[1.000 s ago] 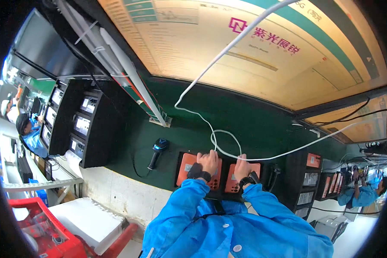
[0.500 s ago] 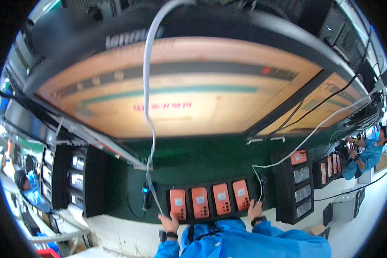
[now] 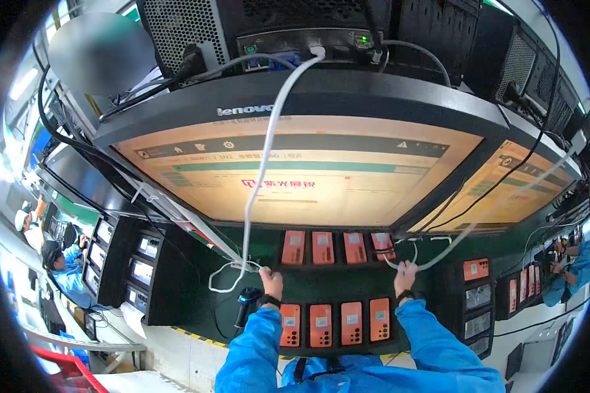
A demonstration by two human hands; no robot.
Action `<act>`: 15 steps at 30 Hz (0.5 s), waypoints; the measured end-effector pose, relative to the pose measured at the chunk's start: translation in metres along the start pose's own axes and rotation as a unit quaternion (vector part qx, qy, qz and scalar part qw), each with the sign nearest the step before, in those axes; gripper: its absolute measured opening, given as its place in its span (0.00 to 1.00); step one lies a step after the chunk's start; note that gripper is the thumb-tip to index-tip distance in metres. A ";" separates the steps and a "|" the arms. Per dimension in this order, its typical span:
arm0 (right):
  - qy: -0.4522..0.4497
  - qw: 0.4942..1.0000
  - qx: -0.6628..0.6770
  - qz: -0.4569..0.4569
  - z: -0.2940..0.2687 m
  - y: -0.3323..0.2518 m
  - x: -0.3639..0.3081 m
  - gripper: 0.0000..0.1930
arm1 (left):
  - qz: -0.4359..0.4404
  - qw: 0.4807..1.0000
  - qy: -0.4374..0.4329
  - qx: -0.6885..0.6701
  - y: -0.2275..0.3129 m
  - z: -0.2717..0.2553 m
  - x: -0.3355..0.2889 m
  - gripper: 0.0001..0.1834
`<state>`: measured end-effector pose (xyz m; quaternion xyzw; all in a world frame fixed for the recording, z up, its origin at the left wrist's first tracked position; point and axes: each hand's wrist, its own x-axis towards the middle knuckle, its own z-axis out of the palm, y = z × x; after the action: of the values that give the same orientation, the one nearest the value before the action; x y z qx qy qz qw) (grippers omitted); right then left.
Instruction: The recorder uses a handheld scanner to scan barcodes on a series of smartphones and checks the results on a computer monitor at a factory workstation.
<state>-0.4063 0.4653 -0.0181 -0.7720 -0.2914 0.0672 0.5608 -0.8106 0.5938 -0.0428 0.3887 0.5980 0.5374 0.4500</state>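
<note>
Closed around the end of a white cable [image 3: 262,170], my left hand [image 3: 271,283] is above the green mat, between two rows of orange phones. This cable hangs down across the monitor and loops on the mat. My right hand [image 3: 405,279] grips another white cable [image 3: 462,237] that comes in from the right. A near row of orange phones [image 3: 351,321] lies in a black tray between my forearms. Below the monitor sits a far row of orange phones [image 3: 322,247], also in black holders. Beside my left wrist lies a black handheld scanner [image 3: 246,305].
A large monitor [image 3: 295,209] hangs over the bench, with a second screen [image 3: 505,196] to its right. Black racks holding devices stand at left [image 3: 167,268] and right [image 3: 449,288]. Co-workers in blue [image 3: 72,275] are at both sides. Dark cables cross the right screen.
Both hands have moved forward, away from my body, from the near phone row toward the far one. The view has shifted, and the far row of phones now shows.
</note>
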 end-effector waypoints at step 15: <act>-0.424 0.869 0.124 0.223 -0.005 -0.103 -0.235 0.13 | 0.020 0.805 -0.422 0.417 0.057 -0.053 -0.163 0.23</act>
<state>-0.6358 0.3582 0.0250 -0.6380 -0.3101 0.5470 0.4446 -0.8143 0.4307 0.0346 0.7395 0.5073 0.0281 0.4416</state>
